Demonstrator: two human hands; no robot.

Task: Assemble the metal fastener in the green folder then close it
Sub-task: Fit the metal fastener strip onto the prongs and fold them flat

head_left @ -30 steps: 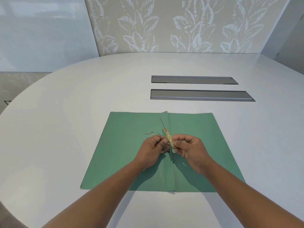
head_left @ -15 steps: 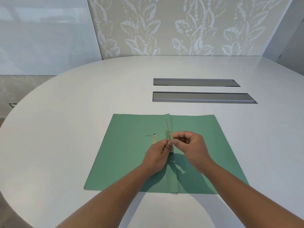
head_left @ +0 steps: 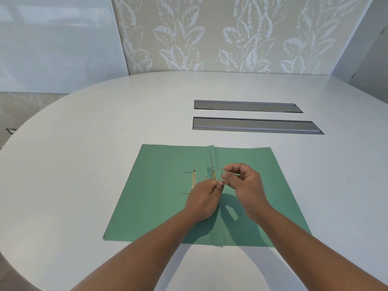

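Note:
The green folder (head_left: 159, 198) lies open and flat on the white table, its spine fold running toward me. A gold metal fastener bar (head_left: 193, 181) lies on the left flap, thin prongs sticking out to its left. Over the spine, both hands hold a second gold fastener piece (head_left: 213, 174) with a long thin prong pointing away. My left hand (head_left: 204, 197) pinches its near end. My right hand (head_left: 244, 184) pinches a thin prong bent to the right. Fingers hide how the parts join.
Two long grey recessed slots (head_left: 254, 125) sit in the table (head_left: 84, 164) beyond the folder. The table's curved edge runs along the left and near side. A leaf-patterned wall stands behind.
My right hand has lifted and moved right, pulling a thin prong sideways. My left hand dropped slightly toward me. The bar on the left flap shows more.

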